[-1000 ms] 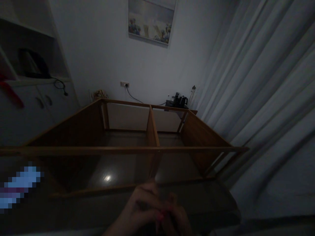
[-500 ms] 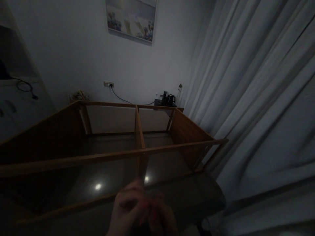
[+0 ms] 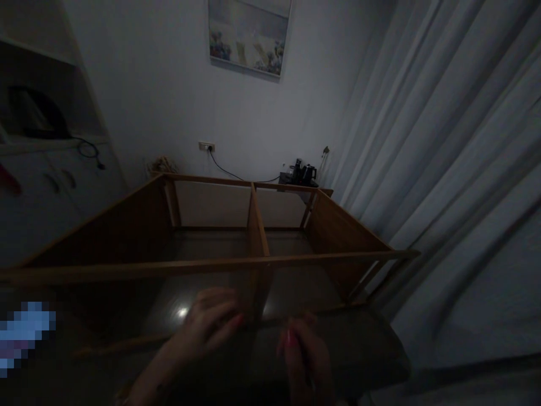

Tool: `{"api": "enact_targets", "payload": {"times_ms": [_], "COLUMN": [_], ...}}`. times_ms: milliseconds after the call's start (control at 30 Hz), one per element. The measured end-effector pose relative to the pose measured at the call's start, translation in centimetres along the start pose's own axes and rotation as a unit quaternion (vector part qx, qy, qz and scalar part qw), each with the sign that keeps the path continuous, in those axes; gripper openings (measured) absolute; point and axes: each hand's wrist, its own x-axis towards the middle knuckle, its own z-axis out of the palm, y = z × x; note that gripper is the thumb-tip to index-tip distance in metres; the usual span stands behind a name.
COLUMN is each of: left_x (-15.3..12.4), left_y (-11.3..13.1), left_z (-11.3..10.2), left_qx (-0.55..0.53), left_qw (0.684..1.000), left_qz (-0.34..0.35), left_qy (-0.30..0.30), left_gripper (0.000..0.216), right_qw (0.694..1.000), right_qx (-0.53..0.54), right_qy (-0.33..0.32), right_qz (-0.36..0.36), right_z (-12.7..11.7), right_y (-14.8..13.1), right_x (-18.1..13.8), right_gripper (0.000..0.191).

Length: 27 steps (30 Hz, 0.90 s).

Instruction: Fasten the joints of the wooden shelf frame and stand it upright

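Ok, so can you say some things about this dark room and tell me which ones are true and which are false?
1. The wooden frame has a divider down its middle. True.
2. A picture hangs on the wall. True.
3. The curtain hangs on the left. False: it hangs on the right.
4. The two hands are clasped together. False: the left hand and right hand are apart.
5. A cable runs from the wall socket. True.
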Motion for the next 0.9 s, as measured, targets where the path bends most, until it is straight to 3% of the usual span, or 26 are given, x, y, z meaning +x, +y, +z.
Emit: {"api": "enact_targets", "payload": {"times_ms": [67,100,167,233,300,400,500,667,900], "left_x": [-0.7,-0.8,-0.2,1.4,3.7,7.1,9.2,10.4,10.2], "left_y": [-1.7,-2.4,-3.4,-4.0,-4.3,-4.6,-4.8,-4.7,-5.0], "left_z": [-0.1,-0.1,0.1,0.4,0.8,1.3,1.9,3.2,4.7], "left_qx": [0.035,0.053,0.066,0.008,-0.086,-0.165,-0.191,-0.163,-0.129], "left_qw": [0.996,0.993,0.987,0.991,0.993,0.986,0.977,0.981,0.987], "left_qz": [-0.058,-0.095,-0.145,-0.136,-0.077,0.028,0.091,0.097,0.07], "left_qy": [-0.056,-0.043,0.009,0.013,0.029,0.029,0.028,0.036,0.073], "left_gripper": [0.022,0.024,0.05,0.086,0.104,0.101,0.087,0.084,0.063], "right_qw": [0.998,0.997,0.996,0.996,0.995,0.994,0.991,0.989,0.987], "right_qx": [-0.036,-0.047,-0.06,-0.068,-0.081,-0.103,-0.121,-0.141,-0.141], "right_qy": [0.033,0.038,0.026,0.003,-0.006,-0.028,-0.043,-0.049,-0.077], "right_qz": [-0.027,-0.037,-0.055,-0.063,-0.058,-0.035,-0.023,-0.009,-0.017], "right_z": [-0.2,-0.3,-0.3,-0.2,-0.1,0.2,0.4,0.6,0.5], "right_y": [-0.2,-0.4,-0.9,-1.6,-2.2,-3.0,-3.3,-3.1,-2.6], "right_x": [1.3,1.9,3.0,3.9,4.8,5.7,6.4,7.2,8.1], "right_gripper": [0.02,0.016,0.015,0.019,0.02,0.022,0.025,0.028,0.027]}}
